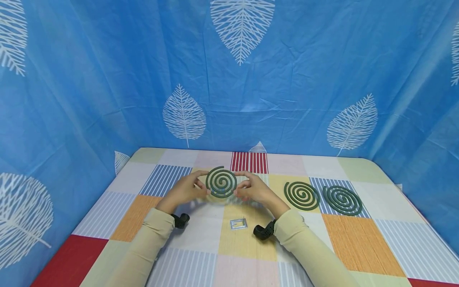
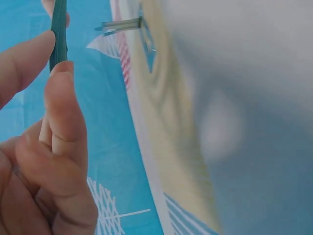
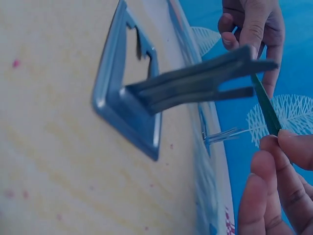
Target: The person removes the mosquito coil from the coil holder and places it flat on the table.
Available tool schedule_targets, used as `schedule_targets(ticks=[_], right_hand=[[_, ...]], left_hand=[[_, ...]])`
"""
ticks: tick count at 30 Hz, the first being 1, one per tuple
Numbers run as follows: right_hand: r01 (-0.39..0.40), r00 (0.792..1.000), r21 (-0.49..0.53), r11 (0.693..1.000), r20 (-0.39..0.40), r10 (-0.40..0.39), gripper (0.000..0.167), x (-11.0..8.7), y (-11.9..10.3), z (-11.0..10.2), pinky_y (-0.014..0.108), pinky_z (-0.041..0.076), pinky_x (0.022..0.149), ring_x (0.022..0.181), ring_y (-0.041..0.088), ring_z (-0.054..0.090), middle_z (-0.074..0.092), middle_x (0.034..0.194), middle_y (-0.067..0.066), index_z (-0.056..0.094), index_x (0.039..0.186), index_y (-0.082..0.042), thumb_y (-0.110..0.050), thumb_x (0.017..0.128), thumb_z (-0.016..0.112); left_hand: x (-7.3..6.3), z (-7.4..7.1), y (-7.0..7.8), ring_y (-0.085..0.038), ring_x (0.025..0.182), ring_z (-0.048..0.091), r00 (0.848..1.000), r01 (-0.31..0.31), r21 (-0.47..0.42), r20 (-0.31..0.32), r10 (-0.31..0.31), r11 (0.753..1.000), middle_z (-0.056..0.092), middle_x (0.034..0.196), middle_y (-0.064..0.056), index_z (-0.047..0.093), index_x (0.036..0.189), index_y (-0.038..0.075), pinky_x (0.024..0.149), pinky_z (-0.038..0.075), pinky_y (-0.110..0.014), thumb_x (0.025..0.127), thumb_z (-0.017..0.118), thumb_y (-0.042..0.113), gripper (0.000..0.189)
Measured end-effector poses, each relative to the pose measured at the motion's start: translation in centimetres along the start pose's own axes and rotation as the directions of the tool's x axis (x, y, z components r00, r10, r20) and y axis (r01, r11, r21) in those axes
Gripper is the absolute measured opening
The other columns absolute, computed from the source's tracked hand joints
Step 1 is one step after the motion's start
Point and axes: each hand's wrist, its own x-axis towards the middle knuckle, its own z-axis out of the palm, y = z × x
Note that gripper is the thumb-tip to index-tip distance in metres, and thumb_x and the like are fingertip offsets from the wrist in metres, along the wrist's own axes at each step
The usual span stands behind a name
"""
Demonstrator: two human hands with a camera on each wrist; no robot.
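Note:
A dark green mosquito coil (image 1: pixel 222 183) is raised over the middle of the table, its flat spiral facing the head camera. My left hand (image 1: pixel 186 189) pinches its left rim between thumb and fingers. On the opposite rim, the thumb and fingers of my right hand (image 1: pixel 256 190) pinch it too. Both wrist views show the coil (image 2: pixel 58 34) edge-on as a thin green strip. Nearer to me lies a small metal coil stand (image 3: pixel 139 117) with an upright forked prong. Farther off in the right wrist view is another metal stand (image 3: pixel 221 136), mostly hidden behind the coil in the head view.
Two more green coils, one (image 1: pixel 302 195) beside the other (image 1: pixel 342 200), lie flat to the right of my right hand. A patchwork-patterned cloth (image 1: pixel 193 231) covers the table. Blue curtains (image 1: pixel 287 79) with white leaf prints hang behind it and at both sides.

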Motion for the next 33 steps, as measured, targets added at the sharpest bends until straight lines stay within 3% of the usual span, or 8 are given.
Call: schedule_targets(ticks=[10,15,21,29,33], right_hand=[[0.052,0.999,0.018,0.998,-0.006,-0.052,0.065,-1.3,-1.1,-0.5,0.042,0.064,0.079,0.085,0.018,0.074,0.078,0.105,0.014,0.044,0.16,0.002,0.002,0.101,0.071],[0.074,0.997,0.043,0.996,-0.003,-0.074,0.067,-1.9,-1.6,-0.9,0.036,0.063,0.077,0.085,0.017,0.073,0.077,0.099,0.008,0.043,0.16,0.003,0.005,0.099,0.071],[0.091,0.996,0.068,0.993,0.003,-0.092,0.068,-2.7,-2.0,-1.7,0.033,0.063,0.076,0.084,0.015,0.073,0.076,0.097,0.002,0.043,0.16,0.002,0.005,0.098,0.072],[0.109,0.994,0.077,0.991,0.023,-0.111,0.069,-3.7,-2.5,-2.8,0.033,0.063,0.076,0.087,0.019,0.075,0.076,0.098,0.003,0.041,0.16,0.005,0.003,0.098,0.072],[0.117,0.992,0.074,0.99,0.033,-0.12,0.07,-4.1,-2.4,-3.3,0.033,0.063,0.077,0.087,0.018,0.074,0.076,0.098,0.004,0.04,0.16,0.006,0.003,0.098,0.072]], left_hand=[[-0.3,-0.8,1.1,-0.021,0.081,0.063,0.996,-0.084,-0.106,0.022,0.087,0.991,0.069,0.102,-0.013,0.043,0.163,-0.001,0.073,0.055,-0.041,0.1,0.077,0.009,0.073],[-0.5,-1.0,1.6,-0.019,0.079,0.063,0.991,-0.124,-0.13,0.042,0.131,0.984,0.07,0.101,-0.013,0.041,0.165,0.0,0.071,0.054,-0.038,0.101,0.077,0.008,0.073],[-0.9,-1.0,2.4,-0.021,0.08,0.062,0.99,-0.128,-0.148,0.044,0.136,0.981,0.07,0.101,-0.011,0.041,0.166,0.004,0.064,0.05,-0.033,0.102,0.077,0.009,0.073],[-1.5,-0.6,3.7,-0.039,0.094,0.068,0.986,-0.147,-0.194,0.043,0.158,0.97,0.077,0.101,-0.008,0.041,0.166,0.006,0.065,0.051,-0.04,0.103,0.076,0.01,0.073],[-1.6,-0.3,4.1,-0.03,0.093,0.07,0.98,-0.185,-0.178,0.032,0.194,0.966,0.079,0.098,-0.007,0.042,0.165,0.002,0.066,0.053,-0.038,0.102,0.077,0.008,0.072]])
